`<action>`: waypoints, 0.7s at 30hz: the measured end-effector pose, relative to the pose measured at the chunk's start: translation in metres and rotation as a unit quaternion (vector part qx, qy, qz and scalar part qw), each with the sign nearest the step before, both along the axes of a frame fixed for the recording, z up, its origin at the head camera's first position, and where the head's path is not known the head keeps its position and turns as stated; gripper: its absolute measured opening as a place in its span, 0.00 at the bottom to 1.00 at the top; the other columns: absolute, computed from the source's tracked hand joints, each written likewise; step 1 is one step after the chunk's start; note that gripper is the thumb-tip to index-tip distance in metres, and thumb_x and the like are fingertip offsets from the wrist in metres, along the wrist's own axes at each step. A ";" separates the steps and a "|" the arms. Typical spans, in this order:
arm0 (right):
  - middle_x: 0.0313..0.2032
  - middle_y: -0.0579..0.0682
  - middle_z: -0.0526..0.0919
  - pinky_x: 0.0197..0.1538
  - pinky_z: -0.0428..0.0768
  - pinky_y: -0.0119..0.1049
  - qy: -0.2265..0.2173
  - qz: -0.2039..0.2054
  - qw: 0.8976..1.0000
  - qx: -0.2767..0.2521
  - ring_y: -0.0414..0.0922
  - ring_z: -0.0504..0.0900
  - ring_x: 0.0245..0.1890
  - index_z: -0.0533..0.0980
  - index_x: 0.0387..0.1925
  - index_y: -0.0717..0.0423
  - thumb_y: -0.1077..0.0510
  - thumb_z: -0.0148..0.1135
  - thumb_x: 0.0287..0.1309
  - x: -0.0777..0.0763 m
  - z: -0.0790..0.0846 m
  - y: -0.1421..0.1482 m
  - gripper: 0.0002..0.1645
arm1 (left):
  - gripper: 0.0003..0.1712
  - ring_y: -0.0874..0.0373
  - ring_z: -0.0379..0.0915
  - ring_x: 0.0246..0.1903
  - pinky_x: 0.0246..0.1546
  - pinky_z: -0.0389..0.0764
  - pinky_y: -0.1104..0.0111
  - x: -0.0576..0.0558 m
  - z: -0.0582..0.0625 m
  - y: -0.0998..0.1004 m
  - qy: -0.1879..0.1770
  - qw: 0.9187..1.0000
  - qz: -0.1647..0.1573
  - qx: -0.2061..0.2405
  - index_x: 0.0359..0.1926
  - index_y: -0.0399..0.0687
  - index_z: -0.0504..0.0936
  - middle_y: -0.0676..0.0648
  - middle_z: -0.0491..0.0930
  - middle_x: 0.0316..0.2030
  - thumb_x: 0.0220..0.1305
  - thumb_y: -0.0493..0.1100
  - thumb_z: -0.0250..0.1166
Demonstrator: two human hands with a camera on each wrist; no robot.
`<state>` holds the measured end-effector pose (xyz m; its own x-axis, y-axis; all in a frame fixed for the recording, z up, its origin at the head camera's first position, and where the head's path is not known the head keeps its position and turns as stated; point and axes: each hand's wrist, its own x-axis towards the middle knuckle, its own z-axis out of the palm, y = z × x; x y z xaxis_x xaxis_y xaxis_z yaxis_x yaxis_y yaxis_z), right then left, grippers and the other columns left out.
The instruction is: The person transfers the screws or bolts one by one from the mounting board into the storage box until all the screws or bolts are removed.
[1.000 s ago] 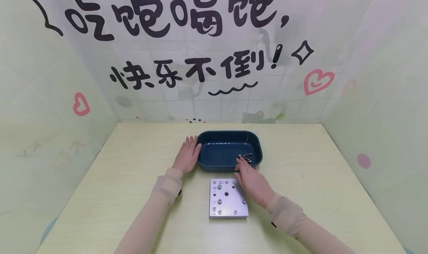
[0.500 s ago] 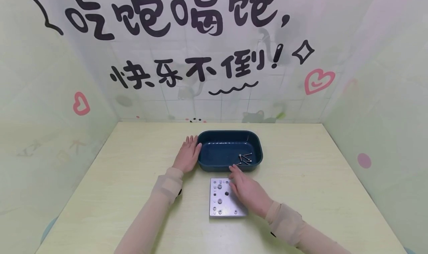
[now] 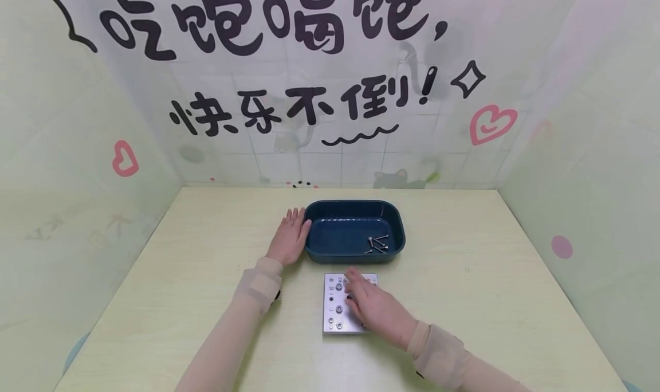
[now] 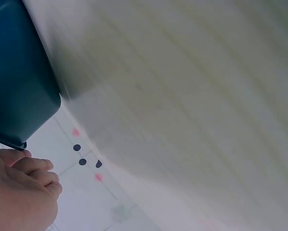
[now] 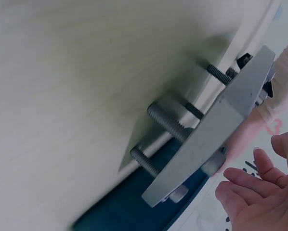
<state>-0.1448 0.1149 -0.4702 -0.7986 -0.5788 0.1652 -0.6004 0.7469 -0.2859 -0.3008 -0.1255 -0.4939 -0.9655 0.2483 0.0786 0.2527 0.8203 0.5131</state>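
My left hand (image 3: 290, 238) rests against the left rim of a dark blue plastic basin (image 3: 330, 261), fingers straight; the left wrist view has its fingers (image 4: 35, 168) right at the rim. Inside the basin, at the front right, lie several small metal screws (image 3: 378, 245). My right hand (image 3: 380, 312) is over the right part of a square silver metal plate (image 3: 332, 316) that stands in front of the basin. Its fingers are loosely bent, with nothing visible between them in the right wrist view. Threaded screws (image 5: 168, 121) stick out under the plate, and their heads stand on top.
The pale wooden table (image 3: 216, 237) is enclosed at the back and sides by light printed walls (image 3: 309, 168) with large black characters. The basin sits close behind the metal plate, near the table's middle.
My right hand has moved from the basin's front right rim toward me and leftward over the metal plate. The screws in the basin are now uncovered. My left hand stays put.
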 end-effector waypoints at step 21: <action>0.63 0.59 0.76 0.66 0.74 0.41 0.137 0.088 0.987 0.005 0.53 0.72 0.68 0.74 0.44 0.55 0.54 0.62 0.66 0.015 -0.021 -0.019 0.11 | 0.37 0.38 0.38 0.77 0.78 0.43 0.51 0.003 0.003 0.001 -0.002 1.000 -0.004 0.001 0.76 0.35 0.50 0.32 0.49 0.75 0.80 0.57 0.32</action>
<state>-0.1299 0.0961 -0.4910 -0.6121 -0.7066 0.3552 -0.7743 0.6268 -0.0875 -0.2973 -0.1250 -0.4905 -0.9639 0.2550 0.0760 0.2569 0.8176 0.5153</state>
